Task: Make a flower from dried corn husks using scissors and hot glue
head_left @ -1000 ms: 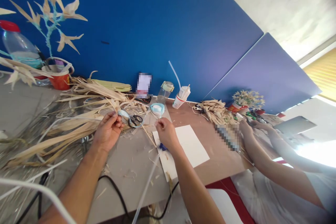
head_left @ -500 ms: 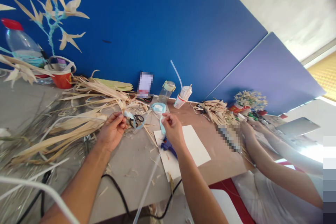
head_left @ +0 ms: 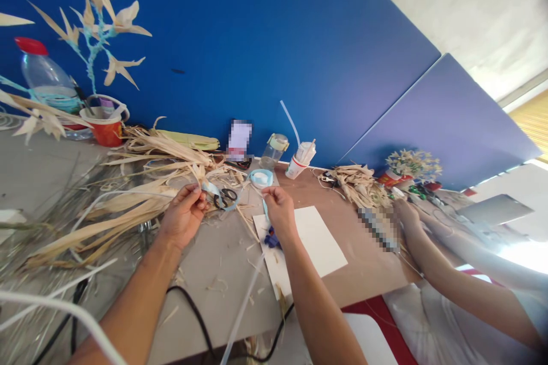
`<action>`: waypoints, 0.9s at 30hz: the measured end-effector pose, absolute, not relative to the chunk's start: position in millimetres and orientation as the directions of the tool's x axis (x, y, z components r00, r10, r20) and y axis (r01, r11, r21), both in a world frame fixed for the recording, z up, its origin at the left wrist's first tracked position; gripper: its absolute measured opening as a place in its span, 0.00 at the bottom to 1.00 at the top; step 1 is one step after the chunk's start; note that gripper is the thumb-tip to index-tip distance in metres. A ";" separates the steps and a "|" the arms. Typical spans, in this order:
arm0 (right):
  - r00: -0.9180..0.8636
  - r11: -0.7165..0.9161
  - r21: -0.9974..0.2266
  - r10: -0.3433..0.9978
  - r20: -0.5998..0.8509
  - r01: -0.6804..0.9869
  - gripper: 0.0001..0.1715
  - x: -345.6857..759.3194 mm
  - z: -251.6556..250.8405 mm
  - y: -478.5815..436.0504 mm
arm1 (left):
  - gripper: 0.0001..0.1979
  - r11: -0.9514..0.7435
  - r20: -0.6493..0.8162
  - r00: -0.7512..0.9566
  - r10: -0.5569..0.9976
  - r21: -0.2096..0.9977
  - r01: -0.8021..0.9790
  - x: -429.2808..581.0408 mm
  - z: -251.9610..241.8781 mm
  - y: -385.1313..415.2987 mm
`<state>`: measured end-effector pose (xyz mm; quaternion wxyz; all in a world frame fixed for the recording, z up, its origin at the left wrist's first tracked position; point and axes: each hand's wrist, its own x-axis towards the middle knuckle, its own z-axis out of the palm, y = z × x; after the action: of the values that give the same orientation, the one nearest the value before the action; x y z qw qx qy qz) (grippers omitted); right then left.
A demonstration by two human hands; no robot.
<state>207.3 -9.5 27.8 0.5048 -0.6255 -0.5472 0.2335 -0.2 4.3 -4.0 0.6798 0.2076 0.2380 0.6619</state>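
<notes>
My left hand (head_left: 184, 215) is closed in a pinch on a small dried corn husk piece (head_left: 198, 173), whose tip points up above the fingers. A light blue tape (head_left: 211, 187) runs from beside these fingertips toward the right. My right hand (head_left: 280, 214) is closed too, its thumb and fingertips pinching the tape; a pale blue length hangs below them. Behind that hand lies the tape roll (head_left: 261, 178). Black-handled scissors (head_left: 230, 198) rest between the hands. A blue glue gun (head_left: 271, 238) is partly hidden under my right forearm, on white paper (head_left: 321, 242).
Corn husks (head_left: 128, 194) are heaped at left, near a red cup (head_left: 107, 132) with husk flowers. A phone (head_left: 240, 140), a glass jar (head_left: 274, 151) and a white cup (head_left: 296, 166) stand along the blue partition (head_left: 257, 40). Another person's arms (head_left: 445, 274) work at right.
The view has shifted slightly, moving the scene a little right. My right hand has come slightly left, and its forearm covers more of the glue gun. Both hands keep their pinch.
</notes>
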 end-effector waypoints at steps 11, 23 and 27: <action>0.275 0.143 -0.885 0.918 0.286 0.444 0.12 196.7 26.6 -1.5 | 0.10 0.042 -0.066 0.002 0.998 0.603 -0.797 -0.4 -1.9 3.3; 0.013 0.079 -0.769 0.994 0.113 0.634 0.09 192.7 23.4 -11.0 | 0.10 0.010 -0.032 -0.011 0.999 0.595 -0.803 -3.0 -1.7 4.2; 0.012 0.229 -0.750 0.953 0.302 0.620 0.14 182.2 28.0 -13.0 | 0.09 0.022 -0.040 -0.004 0.999 0.621 -0.783 -1.6 -1.9 3.2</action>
<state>182.2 -13.0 28.0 0.4042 -0.5856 -0.6718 0.2059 -1.6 3.2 -1.9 0.6710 0.2190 0.2466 0.6641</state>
